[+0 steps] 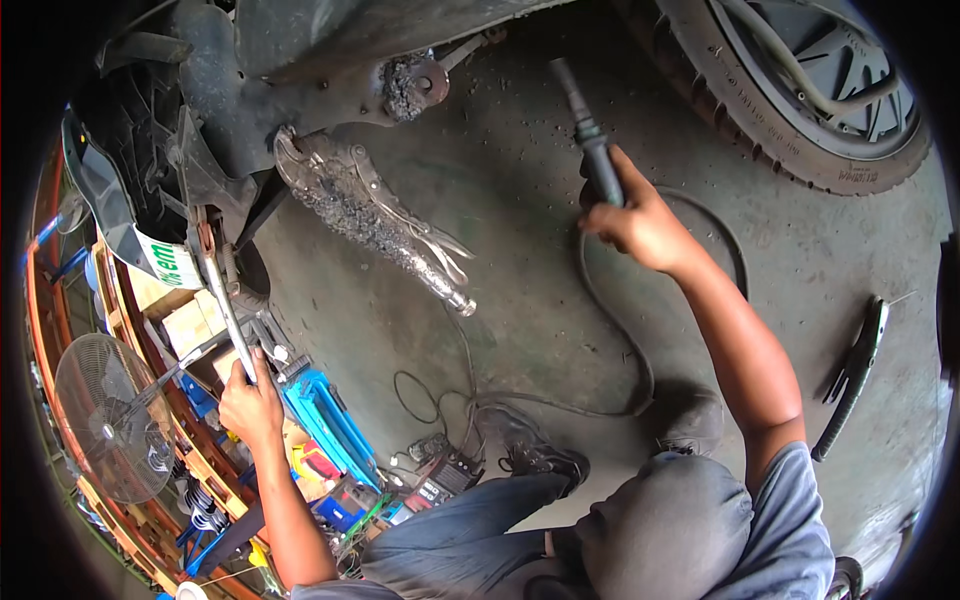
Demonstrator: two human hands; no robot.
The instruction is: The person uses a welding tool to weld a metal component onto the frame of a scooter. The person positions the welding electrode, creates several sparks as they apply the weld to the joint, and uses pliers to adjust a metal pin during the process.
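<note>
One grey vehicle body (330, 45) is filling eleven o'clock, and a big tyre (795, 130) is bulging in at one to two. Low around five, a black cable (651, 375) is looping over the floor.

Now to the middle: the crusted pliers (358, 205) are sitting up at about eleven, caked in dark spatter, their long axis slanting from ten-thirty down to four-thirty. Their upper end is meeting the bodywork; whether it is gripping there, I'm not able to tell.

Over at eight, the left hand (250, 405) is holding a silver bar (231, 315), fingers curling snugly about its lower end, the bar pointing to eleven. Its far end is reaching the bumper area, the exact contact being hard to read.

And at one o'clock, the right hand (632, 215) is wrapping a dark hand tool (598, 160), fingers closing around the body, a little blurring showing, the narrow tip aiming at eleven.

Here's the key line: the pliers are lying at nine from those right fingers, well apart, and at one to two from the left ones. Their lower tip is sitting nearer the right hand, while the tool is pointing past them, not at them.
</note>
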